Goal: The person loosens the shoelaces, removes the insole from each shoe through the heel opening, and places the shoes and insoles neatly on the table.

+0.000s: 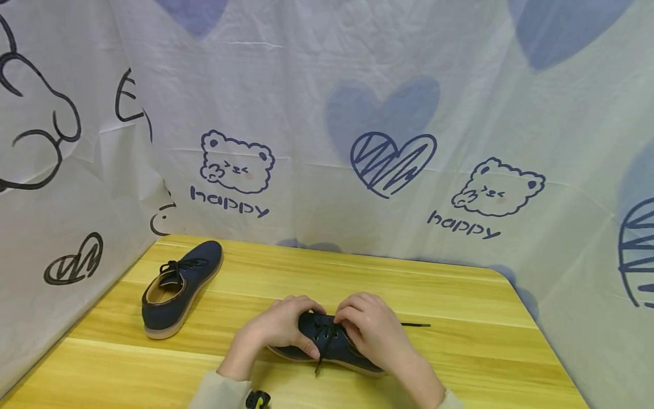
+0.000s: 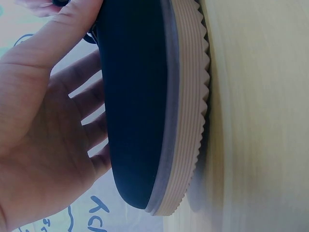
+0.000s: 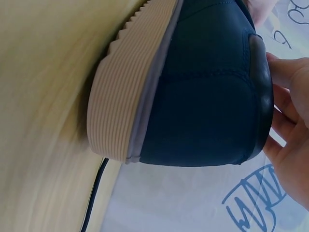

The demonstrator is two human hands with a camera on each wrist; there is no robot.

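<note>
A dark blue lace-up shoe (image 1: 306, 325) stands on the table, toe to the left, its ridged pale sole (image 2: 186, 106) down. My left hand (image 1: 283, 325) grips it across the front, thumb on the near side and fingers on the far side. With bent fingers, my right hand (image 1: 373, 326) pinches the black shoelace (image 1: 325, 328) by the upper eyelets; the thumb tip is hidden. One lace end hangs over the shoe's near side. Another lace end (image 1: 416, 324) lies out past the heel. In the right wrist view the heel (image 3: 203, 116) fills the middle.
A matching blue shoe (image 1: 204, 258), its lace tied in a bow, stands at the table's left, toe pointing away. The wood-grain table (image 1: 460, 301) is bounded at the back and sides by a printed white cloth (image 1: 306, 113). A black and yellow band (image 1: 258, 399) sits by the left sleeve.
</note>
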